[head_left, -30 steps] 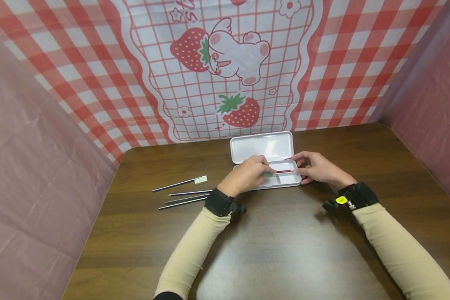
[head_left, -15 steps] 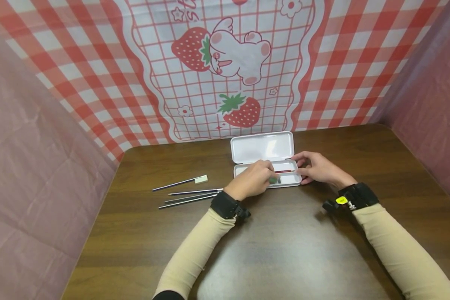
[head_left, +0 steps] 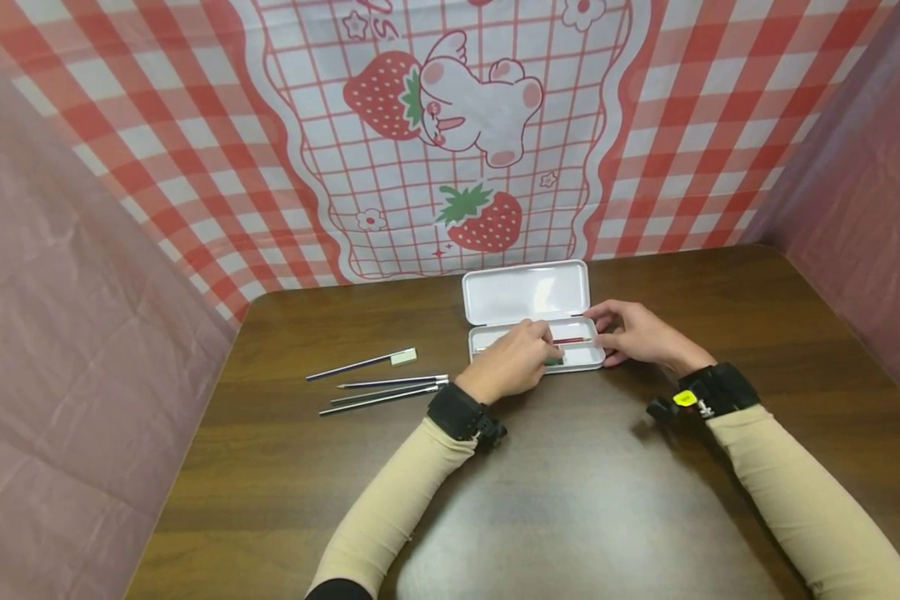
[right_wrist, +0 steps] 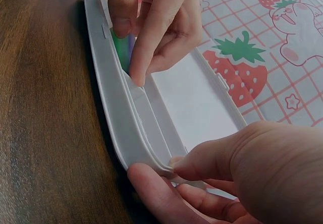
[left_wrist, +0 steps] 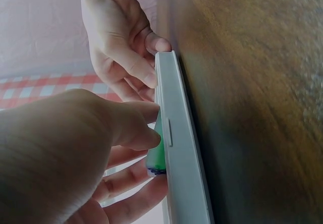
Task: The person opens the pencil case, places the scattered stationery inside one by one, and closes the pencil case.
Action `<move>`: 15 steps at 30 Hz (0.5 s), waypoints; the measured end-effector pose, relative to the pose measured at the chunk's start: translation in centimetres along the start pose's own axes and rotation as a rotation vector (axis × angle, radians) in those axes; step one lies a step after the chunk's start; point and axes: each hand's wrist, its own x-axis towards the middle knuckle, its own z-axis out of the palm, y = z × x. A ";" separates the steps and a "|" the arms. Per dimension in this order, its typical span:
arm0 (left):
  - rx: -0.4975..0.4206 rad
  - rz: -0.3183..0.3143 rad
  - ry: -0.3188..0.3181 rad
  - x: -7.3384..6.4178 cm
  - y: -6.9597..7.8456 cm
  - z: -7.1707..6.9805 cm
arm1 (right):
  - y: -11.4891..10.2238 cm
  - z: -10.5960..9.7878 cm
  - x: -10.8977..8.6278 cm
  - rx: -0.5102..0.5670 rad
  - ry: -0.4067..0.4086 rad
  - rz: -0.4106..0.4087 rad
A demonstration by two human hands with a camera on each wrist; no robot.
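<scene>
The white pencil case [head_left: 525,293] lies with its lid raised at the back of the table. My left hand [head_left: 508,360] reaches into its base, thumb and fingers pinching a small green block [left_wrist: 157,152] with dark marks at one end, eraser-like in shape. In the right wrist view the block [right_wrist: 121,51] sits low behind the front wall, with a purple strip beside it. My right hand [head_left: 637,337] grips the case's right end between thumb and fingers. A red pencil [head_left: 570,341] lies in the rear compartment, partly hidden by the left hand.
Left of the case, several pencils [head_left: 390,384] lie side by side on the wooden table [head_left: 570,500]. Farther left is a blue pencil [head_left: 348,367] with a pale block [head_left: 403,357] at its end. A checked strawberry cloth [head_left: 480,221] hangs right behind the table.
My left hand has moved a little to the right along the case with the green block, uncovering the case's left end and the pencils' ends. The right hand keeps its place.
</scene>
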 end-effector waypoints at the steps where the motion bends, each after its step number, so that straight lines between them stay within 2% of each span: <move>1: 0.009 0.001 -0.006 -0.2 0.4 -0.7 | 0.0 0.0 0.0 0.000 0.000 0.000; 2: 0.015 0.002 -0.018 -0.5 0.8 -1.6 | 0.0 0.0 0.0 -0.002 -0.001 0.000; 5: 0.013 0.004 -0.028 -0.8 1.3 -2.4 | 0.0 -0.1 0.0 -0.011 -0.001 -0.001; 10: -0.019 0.007 -0.002 0.1 -0.2 0.6 | 0.0 -0.1 -0.1 -0.016 0.000 0.002; 12: -0.015 0.008 0.000 0.4 -0.6 1.2 | 0.0 -0.1 -0.1 -0.014 -0.001 0.002; 15: -0.021 0.008 0.001 0.5 -0.6 1.2 | 0.0 -0.1 0.0 -0.012 -0.004 -0.001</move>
